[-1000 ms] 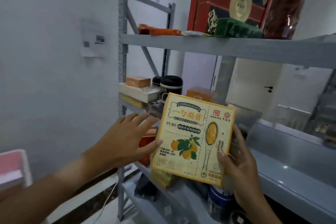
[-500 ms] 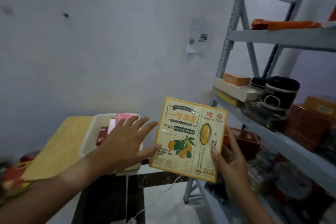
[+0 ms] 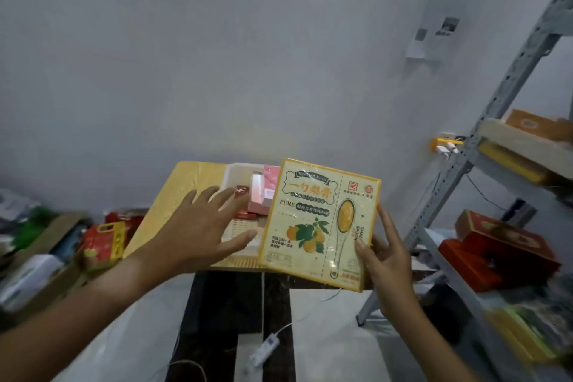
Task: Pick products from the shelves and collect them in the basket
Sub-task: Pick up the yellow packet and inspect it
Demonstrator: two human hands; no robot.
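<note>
My right hand grips a flat yellow box printed with oranges and a spoon, holding it upright by its right edge. My left hand hovers open with spread fingers just left of the box, not touching it. Behind both hands a white basket sits on a small yellow table; it holds pink and red packages. The basket's near part is hidden by my hand and the box.
A grey metal shelf rack stands at the right with orange and red boxes on its levels. Cardboard boxes and red packets lie on the floor at the left. A white cable with a switch runs across the tiled floor.
My view has swung left from the shelves toward the table. The yellow box, still in my right hand, is now in front of the basket, and the left hand stays open beside it.
</note>
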